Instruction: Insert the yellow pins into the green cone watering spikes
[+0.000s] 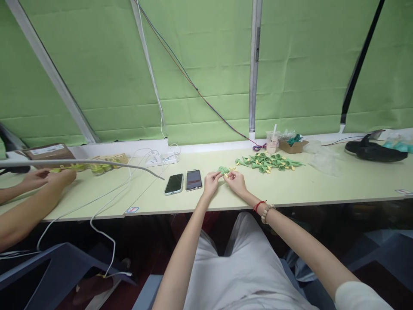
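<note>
Between both hands, just above the table [290, 188], is a small green-and-yellow piece [223, 170]; its exact kind is too small to make out. My left hand [212, 182] pinches it from the left, fingertips closed. From the other side my right hand [236, 182] has its fingers closed at the yellow part. Beyond my right hand lies a loose pile of green cone-shaped pieces with yellow bits [269, 162], similar in colour to the held one. Left of my hands two phones lie flat, one with a white edge [174, 184] and a darker one [193, 180].
A drink cup with a straw [272, 142] and a small cardboard box [293, 146] stand behind the pile. Farther right are clear plastic bags [324, 159] and a black bag [376, 150]. White cables [121, 186] cross the left side, where another person's hands [63, 177] work.
</note>
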Available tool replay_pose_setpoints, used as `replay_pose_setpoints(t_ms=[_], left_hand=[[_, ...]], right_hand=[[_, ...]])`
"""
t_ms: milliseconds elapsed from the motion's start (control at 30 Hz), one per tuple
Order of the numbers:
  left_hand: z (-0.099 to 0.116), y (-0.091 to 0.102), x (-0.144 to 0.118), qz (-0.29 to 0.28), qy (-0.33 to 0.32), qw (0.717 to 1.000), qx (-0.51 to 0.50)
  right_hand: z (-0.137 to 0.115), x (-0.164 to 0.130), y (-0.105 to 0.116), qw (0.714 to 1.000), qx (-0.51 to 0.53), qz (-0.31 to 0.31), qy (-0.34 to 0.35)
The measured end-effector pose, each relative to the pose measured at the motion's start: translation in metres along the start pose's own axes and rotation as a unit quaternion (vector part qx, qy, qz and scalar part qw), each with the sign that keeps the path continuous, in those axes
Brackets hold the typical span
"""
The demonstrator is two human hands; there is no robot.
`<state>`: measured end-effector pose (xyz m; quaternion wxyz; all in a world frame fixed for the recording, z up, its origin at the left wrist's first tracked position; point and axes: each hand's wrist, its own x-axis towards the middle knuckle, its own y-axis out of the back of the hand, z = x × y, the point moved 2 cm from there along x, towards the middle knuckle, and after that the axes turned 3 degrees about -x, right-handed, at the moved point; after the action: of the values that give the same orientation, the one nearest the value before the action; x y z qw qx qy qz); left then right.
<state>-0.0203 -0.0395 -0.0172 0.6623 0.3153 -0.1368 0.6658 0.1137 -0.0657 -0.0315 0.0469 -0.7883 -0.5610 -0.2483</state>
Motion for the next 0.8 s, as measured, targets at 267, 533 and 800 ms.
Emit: replay_pose_setpoints(t_ms=[267, 533, 800], left_hand=[[0.009, 0.007, -0.003, 0.030, -0.068, 0.996, 0.048], [0.003, 0.002, -0.003, 0.004, -0.067, 0.995, 0.070], [-0.005, 0.005, -0.001, 0.007, -0.063, 0.993, 0.097]], right_hand=[[-0.001, 0.003, -0.002, 0.970, 0.143, -0.163, -0.109], [0.006, 0.006, -0.001, 0.982, 0.147, -0.055, -0.101], [0.003, 0.002, -0.003, 0.992, 0.111, -0.046, -0.045]])
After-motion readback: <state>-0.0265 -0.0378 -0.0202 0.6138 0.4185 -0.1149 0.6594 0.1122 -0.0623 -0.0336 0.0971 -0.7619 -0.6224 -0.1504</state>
